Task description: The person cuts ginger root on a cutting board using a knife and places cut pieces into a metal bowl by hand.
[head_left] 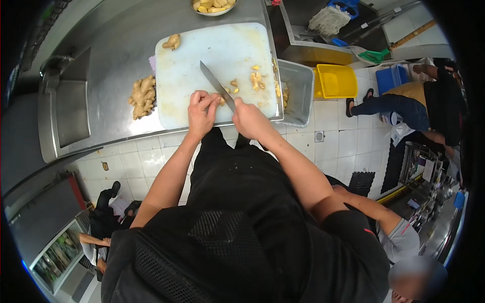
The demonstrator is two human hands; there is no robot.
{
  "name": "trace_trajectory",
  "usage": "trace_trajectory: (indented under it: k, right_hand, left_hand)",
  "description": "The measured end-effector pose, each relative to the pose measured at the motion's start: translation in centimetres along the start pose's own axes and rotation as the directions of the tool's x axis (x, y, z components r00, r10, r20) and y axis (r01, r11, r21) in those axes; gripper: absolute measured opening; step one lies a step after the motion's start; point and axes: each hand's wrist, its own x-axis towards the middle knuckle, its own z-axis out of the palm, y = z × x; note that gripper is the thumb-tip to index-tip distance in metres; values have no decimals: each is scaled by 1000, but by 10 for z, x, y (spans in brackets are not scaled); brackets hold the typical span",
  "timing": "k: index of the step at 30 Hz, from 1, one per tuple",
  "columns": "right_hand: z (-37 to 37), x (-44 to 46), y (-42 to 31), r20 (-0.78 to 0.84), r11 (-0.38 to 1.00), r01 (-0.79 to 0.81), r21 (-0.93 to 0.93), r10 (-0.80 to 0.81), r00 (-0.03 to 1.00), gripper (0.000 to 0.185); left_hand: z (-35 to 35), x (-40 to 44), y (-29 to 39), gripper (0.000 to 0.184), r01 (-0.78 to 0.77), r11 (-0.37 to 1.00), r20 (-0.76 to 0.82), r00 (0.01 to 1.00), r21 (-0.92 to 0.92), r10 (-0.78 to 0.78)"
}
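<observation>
My right hand [249, 119] grips the handle of a kitchen knife [216, 85], its blade pointing up and to the left over a white cutting board [202, 55]. Close beside the blade, my left hand [203, 112] has its fingers closed on a small piece of ginger [222, 101], partly hidden by the fingertips. Ginger scraps [256, 78] lie scattered on the board's right side. One knob of unpeeled ginger [172, 42] sits in the board's upper left corner. A large heap of ginger root [143, 97] rests on the steel counter left of the board.
A bowl of peeled pieces [213, 6] stands behind the board. Below the counter's right edge is a grey bin [296, 93] with scraps, beside a yellow container [337, 81]. A sink [70, 96] is at left. Other people are around me on the tiled floor.
</observation>
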Motion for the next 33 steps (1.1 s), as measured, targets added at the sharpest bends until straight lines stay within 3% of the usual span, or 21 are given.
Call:
trace_trajectory:
  k: [1,6,8,17,19,21,23,24,26,28,29,33]
  right_hand:
    - [-2,12,0,-61,995,68,67,-64,996,23]
    - [-20,-8,-16,-31,999,15,30,-14,999,21]
    - [-27,-25,-21,-12,1000,-2,22,2,1000,21]
    - [-29,-46,-20,88,995,-93,29,90,992,18]
    - [1,-19,-6,-103,995,68,76,-60,993,20]
    - [3,10,-7,-118,993,66,99,-54,992,21]
    - [6,15,-2,-140,990,53,134,-34,990,23]
    - [-1,13,4,-137,987,70,146,-50,989,24]
    - [-11,9,14,-130,984,97,150,-78,988,25]
    - [-22,-10,3,-101,991,-134,-27,130,986,29]
    - [-24,-16,1,-104,990,-135,-44,130,986,28]
    - [-26,-38,-15,-38,999,-42,-19,41,998,18]
  left_hand:
    - [1,3,0,9,-10,1000,-9,1000,4,10]
    - [9,2,-1,8,-37,998,-81,996,-59,32]
    - [6,0,5,8,100,982,-12,995,-160,-104]
    - [4,3,4,7,23,996,-15,1000,-83,-24]
    - [5,2,3,7,0,997,-25,1000,-80,-2]
    - [4,4,6,7,-33,997,-36,999,-72,30]
    - [2,8,11,8,157,971,1,987,-178,-160]
    - [3,8,8,8,145,974,3,989,-177,-147]
    - [6,6,3,14,400,867,87,915,-297,-393]
    - [3,7,7,15,492,794,118,867,-357,-484]
    - [1,6,10,17,572,710,161,812,-411,-561]
    - [6,2,21,16,594,642,133,775,-485,-617]
